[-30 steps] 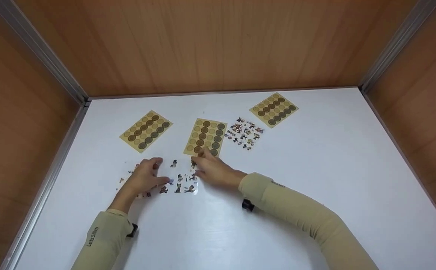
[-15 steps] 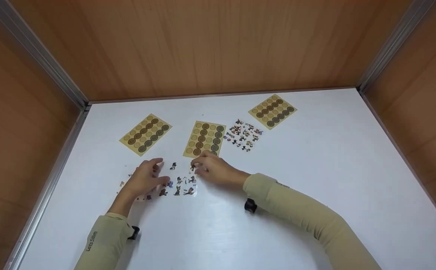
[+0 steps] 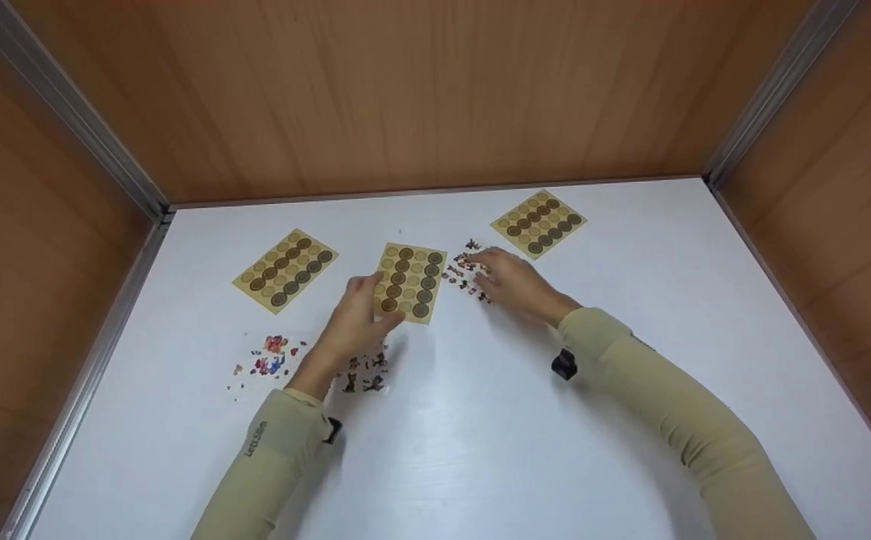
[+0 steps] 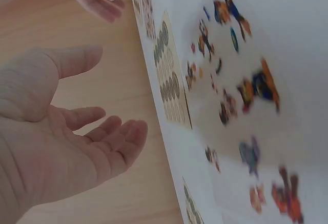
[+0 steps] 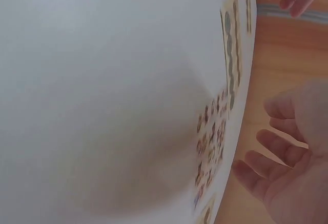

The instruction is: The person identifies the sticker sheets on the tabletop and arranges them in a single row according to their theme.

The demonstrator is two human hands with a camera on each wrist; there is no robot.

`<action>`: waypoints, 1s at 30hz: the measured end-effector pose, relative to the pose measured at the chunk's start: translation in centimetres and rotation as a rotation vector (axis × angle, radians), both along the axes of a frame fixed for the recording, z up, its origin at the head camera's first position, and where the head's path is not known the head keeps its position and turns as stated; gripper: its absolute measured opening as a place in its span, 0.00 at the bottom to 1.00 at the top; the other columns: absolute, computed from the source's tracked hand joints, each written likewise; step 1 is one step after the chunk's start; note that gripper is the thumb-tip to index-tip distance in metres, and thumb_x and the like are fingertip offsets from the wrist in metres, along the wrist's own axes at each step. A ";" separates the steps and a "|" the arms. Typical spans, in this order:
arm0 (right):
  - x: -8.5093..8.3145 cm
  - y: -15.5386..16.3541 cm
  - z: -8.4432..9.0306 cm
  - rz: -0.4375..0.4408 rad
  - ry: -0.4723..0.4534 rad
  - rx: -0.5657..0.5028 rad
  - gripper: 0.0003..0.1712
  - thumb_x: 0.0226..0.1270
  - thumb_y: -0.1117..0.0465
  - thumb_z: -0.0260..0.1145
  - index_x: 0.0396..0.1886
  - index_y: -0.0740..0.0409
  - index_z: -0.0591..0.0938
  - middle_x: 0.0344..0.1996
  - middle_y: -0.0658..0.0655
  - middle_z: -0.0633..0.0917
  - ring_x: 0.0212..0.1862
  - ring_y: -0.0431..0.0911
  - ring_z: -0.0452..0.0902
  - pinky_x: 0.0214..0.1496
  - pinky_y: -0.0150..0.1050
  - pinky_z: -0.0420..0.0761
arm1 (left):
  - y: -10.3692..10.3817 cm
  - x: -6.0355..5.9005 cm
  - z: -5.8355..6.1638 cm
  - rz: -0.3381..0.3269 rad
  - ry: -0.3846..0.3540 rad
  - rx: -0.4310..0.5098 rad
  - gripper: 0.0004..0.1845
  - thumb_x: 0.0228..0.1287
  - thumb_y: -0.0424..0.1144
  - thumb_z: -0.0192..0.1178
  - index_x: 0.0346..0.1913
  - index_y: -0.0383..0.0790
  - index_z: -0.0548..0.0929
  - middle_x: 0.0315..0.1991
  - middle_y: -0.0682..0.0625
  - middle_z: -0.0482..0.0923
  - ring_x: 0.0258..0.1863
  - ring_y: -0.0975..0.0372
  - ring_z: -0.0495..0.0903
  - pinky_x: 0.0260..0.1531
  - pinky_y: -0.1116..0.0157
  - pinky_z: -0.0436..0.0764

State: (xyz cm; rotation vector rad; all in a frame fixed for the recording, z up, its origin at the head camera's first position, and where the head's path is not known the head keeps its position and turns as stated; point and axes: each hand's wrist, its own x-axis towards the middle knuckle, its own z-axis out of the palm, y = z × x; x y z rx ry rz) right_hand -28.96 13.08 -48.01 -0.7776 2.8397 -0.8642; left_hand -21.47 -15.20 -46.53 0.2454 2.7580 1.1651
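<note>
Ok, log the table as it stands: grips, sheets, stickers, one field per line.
left grip: empty, over left edge of middle gold circle sheet
right grip: empty, over right cartoon stickers
contact: unclear for both grips
left gold circle sheet: uncovered
right gold circle sheet: uncovered, beyond right cartoon stickers
left cartoon stickers: partly hidden by left arm
table: white

Middle gold sheet point(image 3: 411, 282): rectangular, with columns of round discs in pale gold, brown, pale gold and dark grey; lies face up near the centre of the frame, slightly turned, its left edge partly hidden.
Right figure sheet point(image 3: 458, 273): many tiny multicoloured figures set close together; lies just right of centre, beside the middle gold sheet, its right part covered.
Left figure sheet point(image 3: 274, 355): small scattered figures, red and blue at left, darker at right; lies left of and below centre, its middle hidden.
</note>
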 end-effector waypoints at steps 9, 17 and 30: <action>-1.9 4.2 -0.8 0.025 0.015 0.112 0.27 0.78 0.64 0.58 0.73 0.66 0.71 0.75 0.69 0.64 0.76 0.60 0.58 0.77 0.52 0.59 | 8.2 -3.0 -2.5 -0.008 0.025 -0.132 0.52 0.65 0.51 0.70 0.79 0.31 0.52 0.78 0.34 0.51 0.76 0.43 0.56 0.75 0.49 0.58; -1.9 5.8 -2.5 0.010 -0.123 0.217 0.34 0.83 0.53 0.50 0.80 0.62 0.58 0.79 0.67 0.50 0.80 0.59 0.44 0.80 0.55 0.46 | 11.9 -4.3 -3.9 -0.045 0.012 -0.277 0.56 0.64 0.62 0.65 0.80 0.32 0.49 0.80 0.35 0.43 0.80 0.45 0.41 0.76 0.43 0.44; -1.3 5.9 -2.3 0.031 0.029 0.344 0.24 0.81 0.55 0.55 0.69 0.62 0.76 0.67 0.67 0.75 0.71 0.62 0.67 0.76 0.59 0.58 | 12.2 -5.6 -4.6 -0.136 -0.023 -0.384 0.62 0.60 0.72 0.61 0.81 0.33 0.46 0.81 0.38 0.39 0.80 0.48 0.35 0.75 0.42 0.34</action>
